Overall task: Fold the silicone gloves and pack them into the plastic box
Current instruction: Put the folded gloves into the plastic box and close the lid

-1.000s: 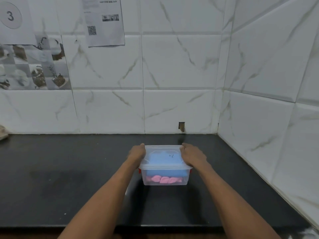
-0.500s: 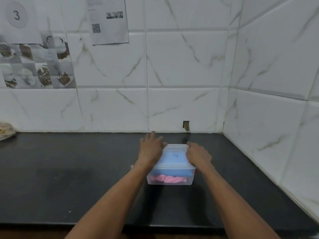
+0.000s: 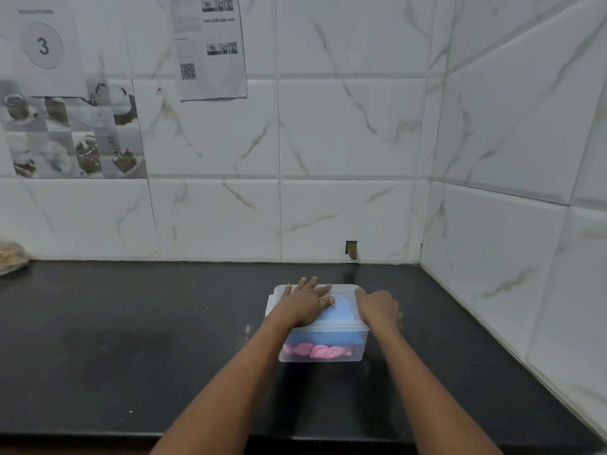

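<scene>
A clear plastic box (image 3: 359,351) stands on the black counter, its clear lid (image 3: 341,295) on top. Through the walls I see a blue glove (image 3: 331,338) lying over a pink glove (image 3: 315,351). My left hand (image 3: 307,303) lies flat on the lid with its fingers spread and straight. My right hand (image 3: 377,308) sits at the right edge of the lid, fingers curled down over that side of the box.
The black counter (image 3: 147,339) runs to the left and in front of the box. Tiled walls meet in a corner at the back right. A small dish (image 3: 10,257) sits at the far left edge. Papers hang on the back wall.
My left hand has moved from the box's left side onto the top of the lid and lies flat there. The right hand stays at the right edge.
</scene>
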`<state>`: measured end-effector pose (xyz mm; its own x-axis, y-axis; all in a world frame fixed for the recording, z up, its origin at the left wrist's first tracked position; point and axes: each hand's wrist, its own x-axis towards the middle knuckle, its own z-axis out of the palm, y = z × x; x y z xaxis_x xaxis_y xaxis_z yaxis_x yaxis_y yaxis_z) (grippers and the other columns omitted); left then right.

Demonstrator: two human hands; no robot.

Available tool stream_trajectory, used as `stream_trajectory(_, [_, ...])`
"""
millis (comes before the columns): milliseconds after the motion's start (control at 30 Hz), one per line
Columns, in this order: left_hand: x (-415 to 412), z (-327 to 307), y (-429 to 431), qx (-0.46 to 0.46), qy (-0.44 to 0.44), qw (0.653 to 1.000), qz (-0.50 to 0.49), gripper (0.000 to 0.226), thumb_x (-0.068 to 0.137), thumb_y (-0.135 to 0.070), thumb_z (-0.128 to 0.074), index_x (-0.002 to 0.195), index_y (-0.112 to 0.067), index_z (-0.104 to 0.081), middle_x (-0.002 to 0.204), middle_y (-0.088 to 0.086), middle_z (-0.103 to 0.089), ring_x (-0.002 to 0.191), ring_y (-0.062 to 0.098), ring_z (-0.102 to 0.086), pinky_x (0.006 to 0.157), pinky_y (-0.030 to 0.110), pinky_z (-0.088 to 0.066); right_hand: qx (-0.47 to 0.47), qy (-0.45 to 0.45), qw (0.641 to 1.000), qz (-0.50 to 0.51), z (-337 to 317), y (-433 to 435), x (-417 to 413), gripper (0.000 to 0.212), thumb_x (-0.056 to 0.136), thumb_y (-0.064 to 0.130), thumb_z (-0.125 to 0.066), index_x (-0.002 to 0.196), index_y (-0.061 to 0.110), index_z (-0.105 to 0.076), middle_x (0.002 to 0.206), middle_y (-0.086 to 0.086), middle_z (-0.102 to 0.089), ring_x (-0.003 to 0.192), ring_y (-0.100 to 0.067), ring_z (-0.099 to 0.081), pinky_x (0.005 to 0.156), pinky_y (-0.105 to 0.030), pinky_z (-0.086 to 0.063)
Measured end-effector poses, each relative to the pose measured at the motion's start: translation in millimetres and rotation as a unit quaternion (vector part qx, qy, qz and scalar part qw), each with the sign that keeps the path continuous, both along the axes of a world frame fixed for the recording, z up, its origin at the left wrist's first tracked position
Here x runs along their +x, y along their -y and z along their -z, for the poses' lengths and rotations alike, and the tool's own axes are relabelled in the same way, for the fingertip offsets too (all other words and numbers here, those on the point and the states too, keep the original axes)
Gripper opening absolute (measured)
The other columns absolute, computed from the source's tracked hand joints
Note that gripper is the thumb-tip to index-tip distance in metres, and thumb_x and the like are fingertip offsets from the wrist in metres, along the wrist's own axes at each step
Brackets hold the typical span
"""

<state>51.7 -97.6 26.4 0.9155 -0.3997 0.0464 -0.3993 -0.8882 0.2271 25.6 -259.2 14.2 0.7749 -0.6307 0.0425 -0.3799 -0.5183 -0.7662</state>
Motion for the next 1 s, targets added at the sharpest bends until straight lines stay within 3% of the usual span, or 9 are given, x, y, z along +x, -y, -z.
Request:
stream_trajectory(100, [0.3, 0.7, 0.3, 0.0, 0.005, 1.0, -0.002, 0.058, 0.102, -0.049, -0.025, 0.156, -0.028, -0.016, 0.165, 0.003, -0.005, 0.152, 0.024, -0.001, 0.121, 0.05, -0.002, -0.129, 0.001, 0.992, 0.006, -4.5, -5.6, -0.3, 0.034, 0.093, 0.046, -0.051, 0.082, 0.014, -0.057, 0.073, -0.001, -0.055, 0.061, -0.015, -0.051, 0.053, -0.027, -0.038])
stream_trajectory(167, [0.5, 0.7, 0.3, -0.003, 0.007, 1.0, -0.006, 0.061, 0.102, -0.05, -0.026, 0.156, -0.024, -0.014, 0.165, 0.002, -0.006, 0.152, 0.023, -0.001, 0.121, 0.049, -0.002, -0.17, -0.013, 0.985, -0.012, -7.2, -6.9, 1.4, 0.031, 0.095, 0.044, -0.05, 0.083, 0.016, -0.056, 0.076, -0.001, -0.057, 0.062, -0.014, -0.053, 0.051, -0.026, -0.038])
stream_trajectory(500, [1.3, -0.3, 0.3, -0.011, 0.004, 1.0, -0.009, 0.065, 0.102, -0.05, -0.027, 0.156, -0.017, -0.012, 0.165, 0.002, -0.004, 0.152, 0.021, 0.0, 0.121, 0.049, -0.001, -0.214, -0.016, 0.974, -0.077, -7.4, -3.8, 9.2, 0.024, 0.099, 0.028, -0.048, 0.105, 0.01, -0.062, 0.097, -0.008, -0.063, 0.08, -0.02, -0.059, 0.061, -0.029, -0.046])
stream_trajectory(633, [0.7, -1.1, 0.7, -0.007, 0.001, 1.0, -0.007, 0.065, 0.102, -0.05, -0.026, 0.156, -0.017, -0.011, 0.165, 0.001, -0.003, 0.152, 0.021, 0.001, 0.121, 0.048, -0.001, -0.266, -0.021, 0.959, -0.092, -7.8, -9.3, 10.3, 0.015, 0.094, 0.016, -0.055, 0.106, 0.01, -0.062, 0.09, -0.006, -0.057, 0.078, -0.019, -0.057, 0.063, -0.028, -0.048])
stream_trajectory(767, [-9.6, -5.8, -1.7, -0.036, 0.04, 0.998, -0.029, 0.06, 0.101, -0.045, -0.037, 0.151, -0.014, -0.03, 0.162, 0.007, -0.02, 0.15, 0.024, -0.012, 0.121, 0.049, -0.008, -0.258, -0.032, 0.96, -0.103, -7.1, -9.0, 13.2, 0.019, 0.094, 0.016, -0.055, 0.11, 0.009, -0.062, 0.094, -0.008, -0.061, 0.078, -0.018, -0.058, 0.066, -0.028, -0.051])
stream_trajectory(800, [-13.0, -5.5, -3.3, -0.057, 0.108, 0.989, -0.081, 0.053, 0.1, -0.04, -0.042, 0.145, -0.013, -0.041, 0.157, 0.009, -0.03, 0.148, 0.026, -0.019, 0.12, 0.049, -0.012, -0.243, -0.032, 0.964, -0.106, -7.0, -8.5, 14.0, 0.024, 0.095, 0.015, -0.054, 0.116, 0.007, -0.059, 0.098, -0.009, -0.062, 0.08, -0.019, -0.059, 0.069, -0.029, -0.051])
stream_trajectory(867, [-22.2, -3.4, -9.7, -0.113, 0.212, 0.936, -0.256, 0.037, 0.094, -0.027, -0.05, 0.127, -0.013, -0.056, 0.142, 0.01, -0.046, 0.14, 0.03, -0.032, 0.116, 0.05, -0.02, -0.226, -0.029, 0.967, -0.115, -7.5, -7.6, 15.6, 0.037, 0.095, 0.012, -0.052, 0.13, 0.001, -0.049, 0.111, -0.013, -0.064, 0.089, -0.023, -0.062, 0.074, -0.031, -0.051])
stream_trajectory(933, [-30.0, 2.3, -20.8, -0.263, 0.13, 0.871, -0.394, 0.037, 0.089, -0.022, -0.053, 0.123, -0.008, -0.059, 0.135, 0.014, -0.051, 0.132, 0.034, -0.042, 0.11, 0.05, -0.03, -0.241, -0.038, 0.961, -0.13, -8.3, -7.7, 14.8, 0.031, 0.095, 0.011, -0.053, 0.125, 0.002, -0.054, 0.105, -0.012, -0.064, 0.079, -0.018, -0.059, 0.07, -0.028, -0.048])
stream_trajectory(1000, [-28.1, 10.8, -29.2, -0.465, -0.037, 0.786, -0.406, 0.045, 0.09, -0.029, -0.055, 0.125, -0.001, -0.059, 0.128, 0.02, -0.058, 0.118, 0.038, -0.054, 0.103, 0.046, -0.044, -0.267, -0.05, 0.952, -0.141, -9.3, -7.1, 13.9, 0.02, 0.095, 0.012, -0.054, 0.113, 0.006, -0.061, 0.099, -0.009, -0.064, 0.073, -0.015, -0.055, 0.066, -0.025, -0.046])
